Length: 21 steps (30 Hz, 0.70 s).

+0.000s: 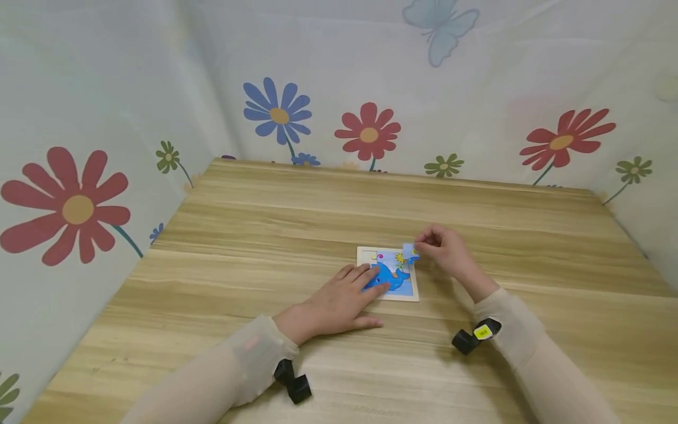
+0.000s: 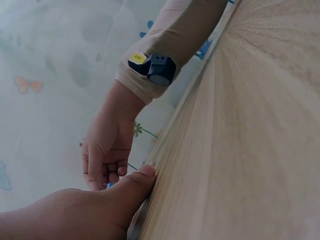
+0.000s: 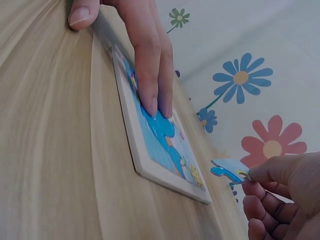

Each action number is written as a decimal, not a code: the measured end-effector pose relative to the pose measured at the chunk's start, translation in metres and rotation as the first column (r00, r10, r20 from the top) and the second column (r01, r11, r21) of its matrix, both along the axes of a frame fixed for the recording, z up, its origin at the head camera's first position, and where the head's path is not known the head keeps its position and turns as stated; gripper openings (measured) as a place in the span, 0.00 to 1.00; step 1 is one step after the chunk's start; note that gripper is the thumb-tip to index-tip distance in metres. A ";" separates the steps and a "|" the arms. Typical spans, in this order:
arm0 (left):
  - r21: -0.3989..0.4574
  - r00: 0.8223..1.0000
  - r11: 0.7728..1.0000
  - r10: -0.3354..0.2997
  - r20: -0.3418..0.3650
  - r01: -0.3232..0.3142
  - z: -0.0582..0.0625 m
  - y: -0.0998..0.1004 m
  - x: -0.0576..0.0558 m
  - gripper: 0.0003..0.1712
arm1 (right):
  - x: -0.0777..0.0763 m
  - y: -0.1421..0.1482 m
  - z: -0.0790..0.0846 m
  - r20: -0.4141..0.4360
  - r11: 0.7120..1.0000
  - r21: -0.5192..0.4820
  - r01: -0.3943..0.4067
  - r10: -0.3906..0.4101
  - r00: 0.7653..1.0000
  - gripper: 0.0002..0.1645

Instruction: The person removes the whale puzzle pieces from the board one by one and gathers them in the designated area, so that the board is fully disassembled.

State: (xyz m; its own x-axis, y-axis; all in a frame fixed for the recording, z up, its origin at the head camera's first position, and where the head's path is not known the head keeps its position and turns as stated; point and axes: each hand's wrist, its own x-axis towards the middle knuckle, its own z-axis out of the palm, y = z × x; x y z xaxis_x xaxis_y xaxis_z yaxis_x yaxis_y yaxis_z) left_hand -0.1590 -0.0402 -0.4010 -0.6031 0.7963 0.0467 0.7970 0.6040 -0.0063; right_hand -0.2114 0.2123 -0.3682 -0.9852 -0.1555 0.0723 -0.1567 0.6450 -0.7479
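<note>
A small framed jigsaw puzzle with a blue whale picture lies flat on the wooden table. My left hand rests on it from the left, fingers spread straight, fingertips on the whale; the right wrist view shows those fingers touching the picture. My right hand pinches a light blue puzzle piece between thumb and fingertips. In the head view this piece overlaps the puzzle's top right corner; in the right wrist view it is raised off the board. Part of the puzzle's left side is hidden under my left hand.
The wooden table extends around the puzzle on all sides. Behind it hangs a white cloth printed with flowers and a butterfly. A black wrist camera sits on the left sleeve and another wrist camera on the right.
</note>
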 end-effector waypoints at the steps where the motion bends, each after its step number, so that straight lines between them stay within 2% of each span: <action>1: 0.002 1.000 1.000 0.000 0.001 0.000 0.000 0.000 0.000 0.41 | 0.001 0.002 0.000 0.006 1.000 0.006 0.006 -0.006 1.000 0.09; 21: 0.005 1.000 1.000 0.003 0.006 -0.003 -0.001 -0.001 0.000 0.40 | 0.002 0.021 -0.010 0.064 0.999 0.035 0.029 -0.032 0.997 0.09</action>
